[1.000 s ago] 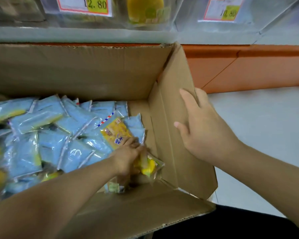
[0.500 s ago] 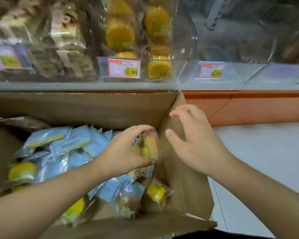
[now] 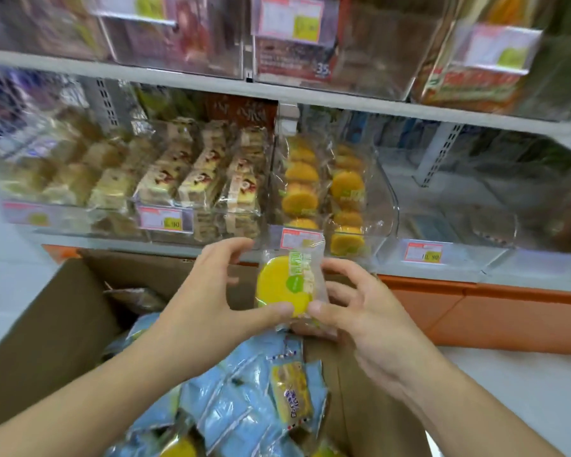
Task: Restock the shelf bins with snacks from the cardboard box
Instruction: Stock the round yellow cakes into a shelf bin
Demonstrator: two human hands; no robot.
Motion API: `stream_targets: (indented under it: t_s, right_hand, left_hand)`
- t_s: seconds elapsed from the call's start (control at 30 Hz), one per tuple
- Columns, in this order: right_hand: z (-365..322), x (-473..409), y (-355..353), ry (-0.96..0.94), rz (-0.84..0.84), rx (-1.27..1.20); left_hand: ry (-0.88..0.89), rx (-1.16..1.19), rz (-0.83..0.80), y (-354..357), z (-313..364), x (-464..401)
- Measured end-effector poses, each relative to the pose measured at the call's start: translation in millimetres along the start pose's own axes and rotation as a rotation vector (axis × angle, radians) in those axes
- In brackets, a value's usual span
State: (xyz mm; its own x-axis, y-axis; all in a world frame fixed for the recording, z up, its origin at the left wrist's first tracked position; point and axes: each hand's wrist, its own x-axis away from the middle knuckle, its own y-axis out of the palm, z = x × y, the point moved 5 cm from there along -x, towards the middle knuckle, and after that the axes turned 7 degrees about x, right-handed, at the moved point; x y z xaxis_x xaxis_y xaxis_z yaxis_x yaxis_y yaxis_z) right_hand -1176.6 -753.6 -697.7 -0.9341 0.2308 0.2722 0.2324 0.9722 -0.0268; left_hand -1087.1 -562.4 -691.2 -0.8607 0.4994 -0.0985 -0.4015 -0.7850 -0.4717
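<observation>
Above the cardboard box (image 3: 56,328), I am holding one wrapped yellow cake (image 3: 285,288) upright between both hands; my left hand (image 3: 208,301) is pinching its left edge, thumb at the lower rim and fingers curled over the top; my right hand (image 3: 360,311) is pinching the right side of the clear wrapper, thumb meeting the lower corner and fingers bent around the back. Below the cake, inside the box, blue snack packets (image 3: 231,410) are lying heaped, with one yellow printed packet (image 3: 292,394) sitting on top of them, nearer me than the cake. Beyond the cake, on the lower shelf (image 3: 145,245), the clear bin (image 3: 386,206) directly behind it is holding two rows of the same yellow cakes (image 3: 346,189); its price tag (image 3: 299,237) is showing just above the cake's wrapper. Left of that bin, a neighbouring bin is carrying pale sliced cakes (image 3: 198,183) in wrappers; right of it, another clear bin (image 3: 495,232) with a tag reading 10.80 is showing little that I can make out. Under the shelf, right of the box, an orange base panel (image 3: 495,315) is running along the floor.
</observation>
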Motion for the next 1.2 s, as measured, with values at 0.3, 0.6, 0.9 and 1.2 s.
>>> stream_targets:
  t_s: [0.3,0.6,0.9,1.2]
  right_hand:
    - [-22,-18,-9,-0.22,0.135,0.275]
    - [-54,-45,-23,-0.541,0.219,0.832]
    - [-73,-128,-56,-0.498,0.505,0.678]
    - [-50,-152,-62,-0.419,0.523,0.746]
  left_hand:
    - [-0.156,0.276,-0.167,-3,2,-24]
    - [0.038,0.055,-0.039,-9,13,-70]
    - [0.195,-0.131,0.177,10,34,-159]
    - [0.232,-0.468,0.259,19,14,-174]
